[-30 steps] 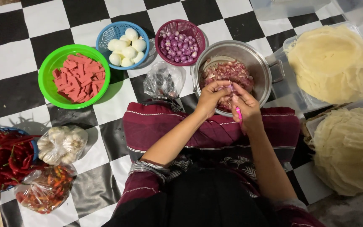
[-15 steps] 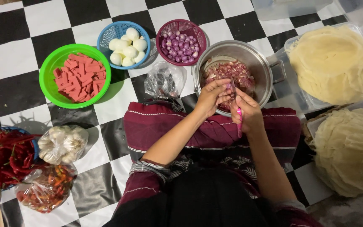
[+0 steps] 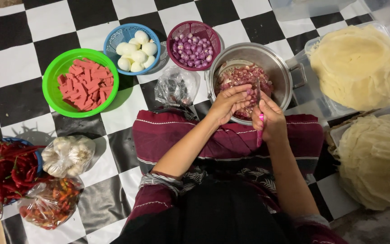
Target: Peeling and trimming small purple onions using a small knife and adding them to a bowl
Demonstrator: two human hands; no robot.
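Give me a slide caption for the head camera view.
Left hand and right hand with pink-handled knife slice shallots over a steel pot.

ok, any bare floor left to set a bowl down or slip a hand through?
Free: the checkered floor left of the green basket, and the top edge above the blue basket and purple basket. Crowded: around the steel pot, both hands, the cracker stacks to the right, and chilies at lower left.

The person's arms are bare up to short sleeves: the left sleeve ends in a grey-and-white patterned cuff. A maroon cloth with thin white stripes covers the lap, above a black garment near the camera.
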